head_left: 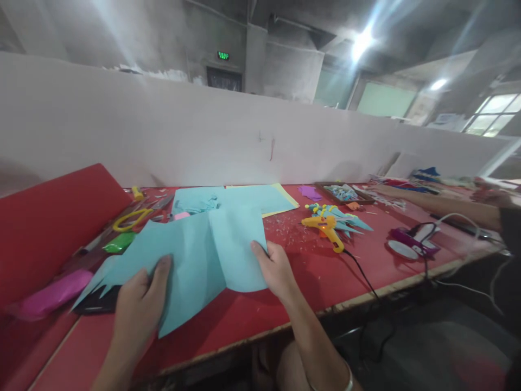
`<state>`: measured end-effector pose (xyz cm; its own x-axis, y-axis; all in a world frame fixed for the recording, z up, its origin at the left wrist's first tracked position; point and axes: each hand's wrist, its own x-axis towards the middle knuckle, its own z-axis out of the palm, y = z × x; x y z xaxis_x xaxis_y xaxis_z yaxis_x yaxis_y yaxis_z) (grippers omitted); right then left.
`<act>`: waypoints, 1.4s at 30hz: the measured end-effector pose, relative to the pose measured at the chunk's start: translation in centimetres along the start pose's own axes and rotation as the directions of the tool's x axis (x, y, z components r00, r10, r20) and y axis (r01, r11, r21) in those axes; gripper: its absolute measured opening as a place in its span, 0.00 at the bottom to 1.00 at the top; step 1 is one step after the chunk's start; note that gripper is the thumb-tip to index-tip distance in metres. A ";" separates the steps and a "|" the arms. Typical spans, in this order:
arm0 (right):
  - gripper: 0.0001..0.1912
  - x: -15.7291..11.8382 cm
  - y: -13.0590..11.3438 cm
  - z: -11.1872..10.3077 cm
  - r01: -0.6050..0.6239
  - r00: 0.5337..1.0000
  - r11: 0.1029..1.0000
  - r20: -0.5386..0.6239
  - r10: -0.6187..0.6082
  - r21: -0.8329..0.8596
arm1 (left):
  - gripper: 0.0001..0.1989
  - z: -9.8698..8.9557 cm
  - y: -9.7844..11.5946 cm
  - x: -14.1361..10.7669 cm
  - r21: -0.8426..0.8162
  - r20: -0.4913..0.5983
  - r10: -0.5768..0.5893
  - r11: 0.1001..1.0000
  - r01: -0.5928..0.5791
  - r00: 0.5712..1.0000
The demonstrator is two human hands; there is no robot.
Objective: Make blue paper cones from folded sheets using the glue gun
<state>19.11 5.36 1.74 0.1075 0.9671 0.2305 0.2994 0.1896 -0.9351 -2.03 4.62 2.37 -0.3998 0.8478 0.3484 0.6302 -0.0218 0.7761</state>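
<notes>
A light blue sheet of paper (195, 260) is held up over the red table between both hands. My left hand (142, 296) pinches its left part, thumb on top, near a jagged cut edge. My right hand (274, 266) grips the right edge of a paler blue piece (240, 250), thumb in front and fingers behind. Whether this piece is a folded flap or a separate sheet I cannot tell. Under the left end of the paper lies a dark flat object (97, 301), mostly covered.
Yellow scissors (132, 219), a green packet (119, 242) and a pink packet (57, 293) lie left. Blue sheets (256, 196) rest behind. A yellow glue gun (325, 224), a blue paper craft (345, 217) and a purple device (415, 241) lie right, near another person's arm (443, 203).
</notes>
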 end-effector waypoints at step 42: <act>0.21 0.8 1.3 -1.3 -0.035 0.998 0.996 -0.043 0.038 0.077 | 0.21 0.5 0.7 1.2 0.059 -0.073 0.046 0.997 -0.041 0.996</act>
<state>20.86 6.13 1.08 0.1599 0.9654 0.2060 0.2213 0.1684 -0.9606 -1.75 5.87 3.07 -0.4182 0.8049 0.4210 0.6844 -0.0255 0.7286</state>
